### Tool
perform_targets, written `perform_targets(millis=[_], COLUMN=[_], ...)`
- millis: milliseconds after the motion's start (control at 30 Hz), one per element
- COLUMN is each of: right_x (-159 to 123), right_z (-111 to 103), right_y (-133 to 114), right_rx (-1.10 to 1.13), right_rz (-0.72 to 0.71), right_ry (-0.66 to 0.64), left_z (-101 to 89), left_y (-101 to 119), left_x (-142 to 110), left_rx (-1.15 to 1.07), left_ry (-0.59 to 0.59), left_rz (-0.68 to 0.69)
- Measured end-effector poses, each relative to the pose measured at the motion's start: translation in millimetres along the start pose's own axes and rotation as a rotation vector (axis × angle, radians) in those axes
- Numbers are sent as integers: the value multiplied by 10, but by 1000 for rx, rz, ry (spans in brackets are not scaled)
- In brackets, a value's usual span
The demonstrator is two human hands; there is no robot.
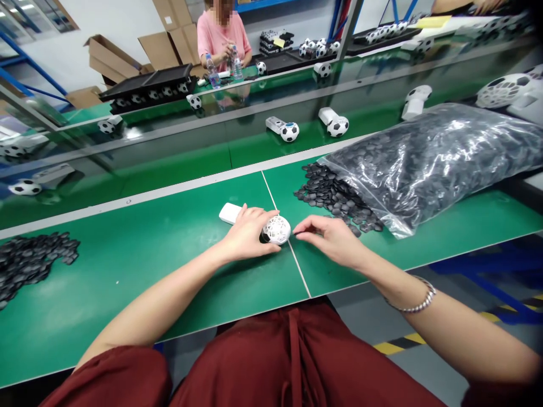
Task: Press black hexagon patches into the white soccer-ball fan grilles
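On the green tabletop lies a white plastic part with a flat handle and a round football-patterned head (278,229), whose cut-out pattern is partly open. My left hand (248,234) is closed around it, thumb and fingers at either side of the head. Just right of the head, my right hand (328,237) pinches a small black piece (296,233) between thumb and fingertips. Close behind that hand, a heap of loose black pieces (328,192) spills from a clear plastic bag (441,158) full of the same pieces.
Another heap of black pieces (34,260) lies at the left. Beyond the pale edge strip runs a green conveyor (186,186) carrying football-headed parts (337,125). Across it a person in a pink top (224,37) works beside stacked black trays (148,85) and bottles (212,70).
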State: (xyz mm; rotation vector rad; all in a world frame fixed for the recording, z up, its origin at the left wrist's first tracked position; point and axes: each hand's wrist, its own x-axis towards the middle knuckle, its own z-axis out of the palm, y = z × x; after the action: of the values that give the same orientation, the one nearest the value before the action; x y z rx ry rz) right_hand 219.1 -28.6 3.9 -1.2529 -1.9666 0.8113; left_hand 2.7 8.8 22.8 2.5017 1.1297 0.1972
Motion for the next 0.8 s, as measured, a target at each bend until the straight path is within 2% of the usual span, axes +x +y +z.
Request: perform_targets(millis=[100, 300, 433, 533, 800], right_x=[7, 46, 41, 53, 109], right_z=[62, 107, 149, 154, 130], right_y=[-105, -151, -166, -163, -131], right_rx=[-47, -319, -376, -360, -237], right_rz=[-119, -313, -387, -400, -267], right_ry=[-66, -95, -97, -82, -28], left_z=[30, 112, 114, 100, 119], left_y=[-3, 14, 24, 24, 38], left_x=[7, 8, 7, 6, 5], left_rx=[-5, -17, -20, -23, -15], left_ry=[31, 102, 108, 90, 122], left_rz=[-21, -53, -55, -41, -69])
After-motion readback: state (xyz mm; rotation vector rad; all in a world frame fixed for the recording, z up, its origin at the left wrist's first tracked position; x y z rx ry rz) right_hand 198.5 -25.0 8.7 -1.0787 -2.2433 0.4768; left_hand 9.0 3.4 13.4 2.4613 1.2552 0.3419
